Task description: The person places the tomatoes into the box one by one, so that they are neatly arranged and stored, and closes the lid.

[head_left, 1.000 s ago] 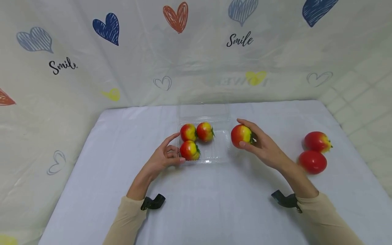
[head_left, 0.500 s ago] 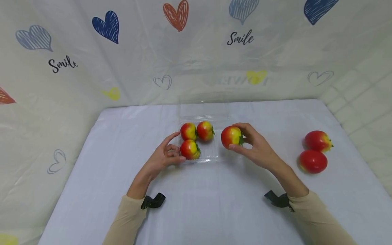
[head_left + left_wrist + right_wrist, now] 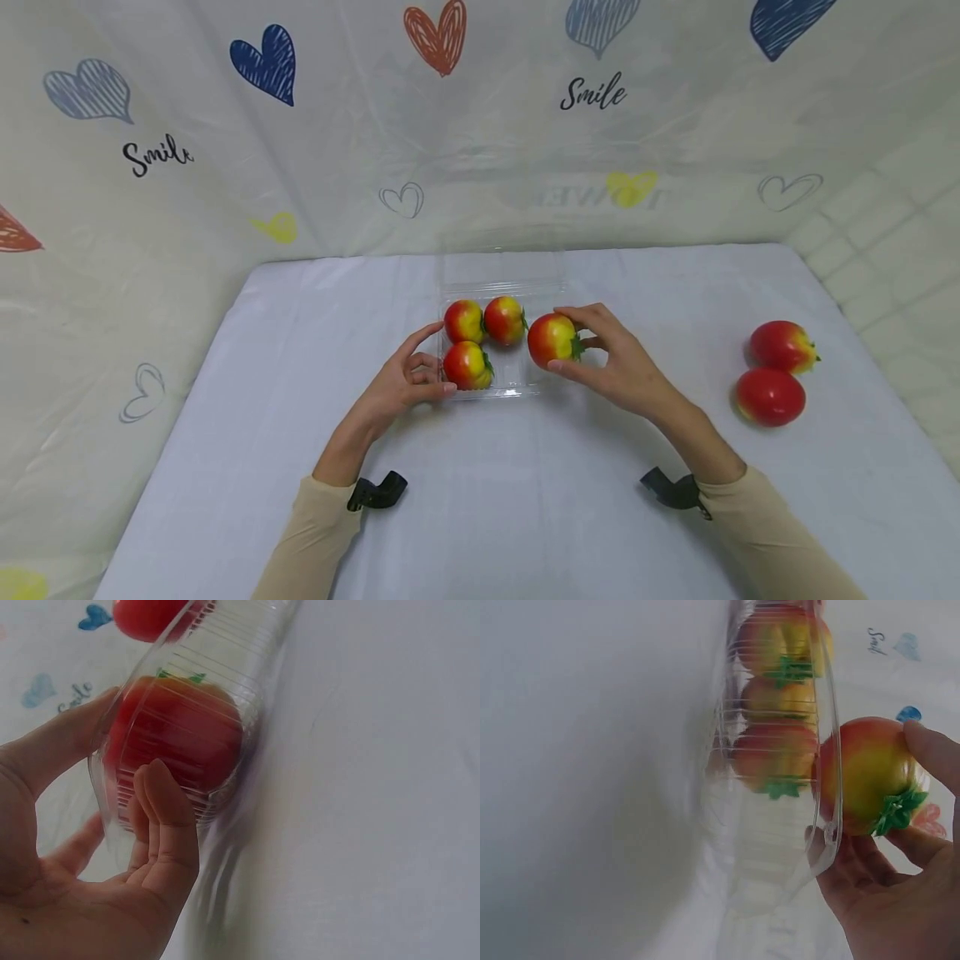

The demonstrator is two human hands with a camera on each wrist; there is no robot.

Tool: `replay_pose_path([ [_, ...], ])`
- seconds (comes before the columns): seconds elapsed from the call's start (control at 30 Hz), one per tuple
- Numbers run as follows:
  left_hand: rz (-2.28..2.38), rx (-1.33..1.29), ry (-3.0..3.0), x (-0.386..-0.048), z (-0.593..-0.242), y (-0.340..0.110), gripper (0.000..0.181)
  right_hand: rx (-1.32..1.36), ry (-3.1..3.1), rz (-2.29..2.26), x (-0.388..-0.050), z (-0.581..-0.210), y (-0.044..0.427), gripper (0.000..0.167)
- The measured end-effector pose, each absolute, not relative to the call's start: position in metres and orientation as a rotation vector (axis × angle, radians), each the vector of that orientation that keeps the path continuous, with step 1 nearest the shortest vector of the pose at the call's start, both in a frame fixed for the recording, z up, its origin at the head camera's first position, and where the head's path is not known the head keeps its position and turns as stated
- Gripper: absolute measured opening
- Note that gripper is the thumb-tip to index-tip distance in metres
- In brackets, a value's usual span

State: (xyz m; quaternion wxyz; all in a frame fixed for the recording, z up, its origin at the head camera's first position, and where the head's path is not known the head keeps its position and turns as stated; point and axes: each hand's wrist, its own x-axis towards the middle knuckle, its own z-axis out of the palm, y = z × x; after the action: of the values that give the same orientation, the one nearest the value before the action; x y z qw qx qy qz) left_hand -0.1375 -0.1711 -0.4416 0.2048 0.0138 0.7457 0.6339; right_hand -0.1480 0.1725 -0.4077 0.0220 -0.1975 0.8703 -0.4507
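A red-and-yellow fruit (image 3: 553,335) is at the right side of a clear container (image 3: 510,371), held in the right hand's (image 3: 630,367) grip, thumb on its near side. Three similar fruits (image 3: 467,365) sit in the container's left part. The left hand's (image 3: 396,383) grip is wide, holding the left end. Farther right on the bench (image 3: 540,517), two more fruits (image 3: 771,397) lie close together.
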Motion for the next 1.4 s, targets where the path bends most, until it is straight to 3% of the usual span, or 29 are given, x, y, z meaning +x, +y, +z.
replay_pose_path([
  [1.4,1.791,0.062,2.077,-0.137,-0.442,-0.171,0.089,-0.699,2.620,-1.272,-0.148,-0.416,0.137,0.071],
])
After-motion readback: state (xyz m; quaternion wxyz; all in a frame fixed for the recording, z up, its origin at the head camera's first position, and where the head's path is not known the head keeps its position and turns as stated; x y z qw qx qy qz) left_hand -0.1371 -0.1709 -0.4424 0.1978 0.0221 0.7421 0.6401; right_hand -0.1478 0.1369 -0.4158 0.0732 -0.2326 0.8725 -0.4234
